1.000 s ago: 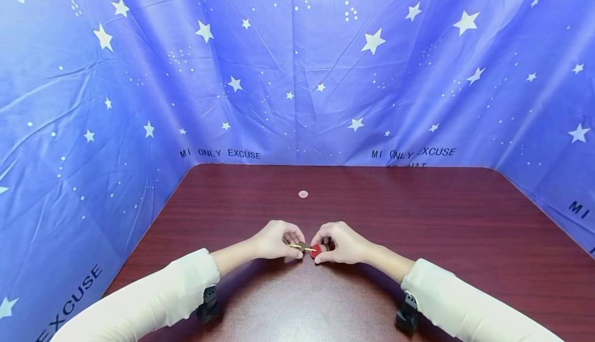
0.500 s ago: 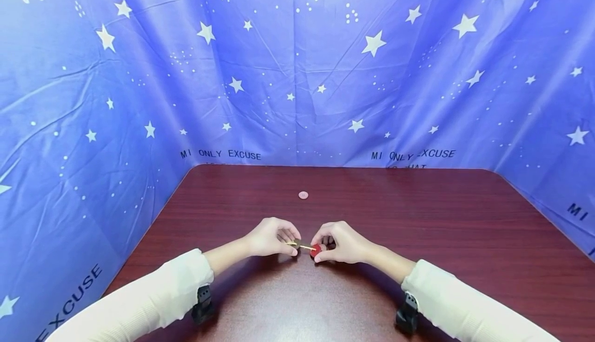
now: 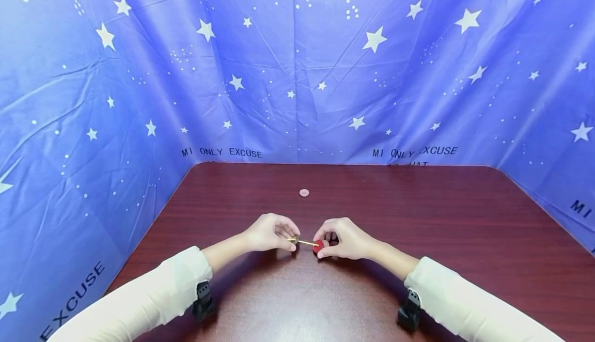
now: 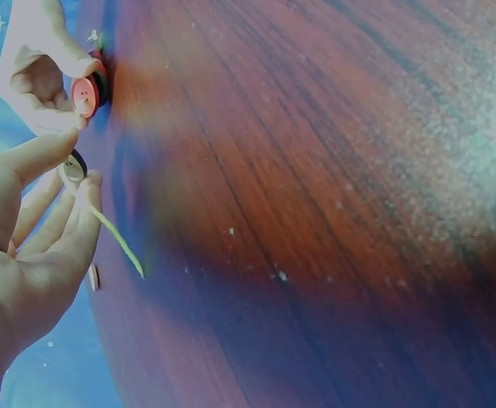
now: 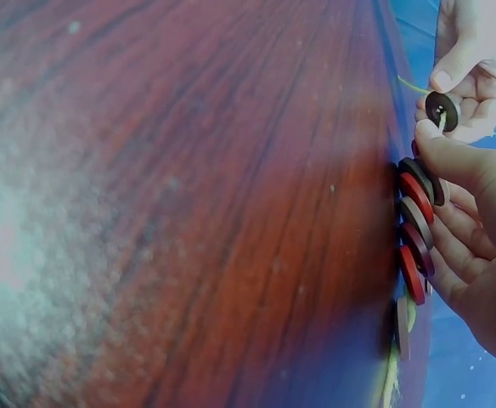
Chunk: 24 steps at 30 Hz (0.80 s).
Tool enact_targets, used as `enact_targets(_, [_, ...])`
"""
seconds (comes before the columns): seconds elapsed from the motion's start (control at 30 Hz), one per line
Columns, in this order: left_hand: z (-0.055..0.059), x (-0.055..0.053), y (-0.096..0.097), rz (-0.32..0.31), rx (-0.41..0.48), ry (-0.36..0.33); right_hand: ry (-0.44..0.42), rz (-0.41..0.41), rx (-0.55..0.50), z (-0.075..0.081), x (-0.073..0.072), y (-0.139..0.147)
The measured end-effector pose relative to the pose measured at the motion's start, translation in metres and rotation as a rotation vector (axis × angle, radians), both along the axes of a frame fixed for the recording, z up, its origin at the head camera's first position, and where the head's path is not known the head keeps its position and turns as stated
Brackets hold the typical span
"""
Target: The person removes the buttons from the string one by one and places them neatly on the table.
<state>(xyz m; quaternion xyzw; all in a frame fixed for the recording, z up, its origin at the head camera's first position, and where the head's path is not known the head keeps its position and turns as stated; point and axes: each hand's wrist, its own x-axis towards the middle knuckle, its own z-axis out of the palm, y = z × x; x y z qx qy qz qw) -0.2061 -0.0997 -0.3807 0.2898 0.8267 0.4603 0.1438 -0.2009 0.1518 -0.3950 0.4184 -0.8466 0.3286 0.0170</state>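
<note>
My left hand (image 3: pixel 269 232) pinches a dark button (image 5: pixel 441 110) between thumb and fingertips. A yellow cord (image 3: pixel 307 243) passes through that button, and its loose end hangs past my fingers in the left wrist view. Facing it, my right hand (image 3: pixel 343 238) pinches a red button (image 4: pixel 84 98) that sits on the same cord. A short stretch of cord spans the gap between the two hands. In the right wrist view a row of several strung buttons (image 5: pixel 414 195), red, dark and pale brown, trails beneath my right fingers. The cord continues below the row.
A loose pink button (image 3: pixel 304 192) lies on the dark red wooden table (image 3: pixel 418 202), beyond both hands. Blue curtains (image 3: pixel 297 63) with white stars hang around the table's far edge and sides. A black wrist camera (image 3: pixel 203 300) is strapped to the left sleeve.
My left hand has drawn away leftward with the dark button, so the gap has widened and more cord shows between the hands. My right hand keeps its hold on the red button.
</note>
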Motion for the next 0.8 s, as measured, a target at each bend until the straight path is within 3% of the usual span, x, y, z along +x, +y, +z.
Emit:
enact_targets(0.23, [0.0016, -0.0027, -0.0013, 0.009, 0.001, 0.000, -0.011, 0.009, -0.018, -0.0012, -0.0013, 0.0005])
enact_targets(0.8, [-0.0037, -0.0071, -0.0051, 0.040, 0.027, -0.085, -0.028, -0.008, -0.025, -0.0011, 0.0003, 0.0019])
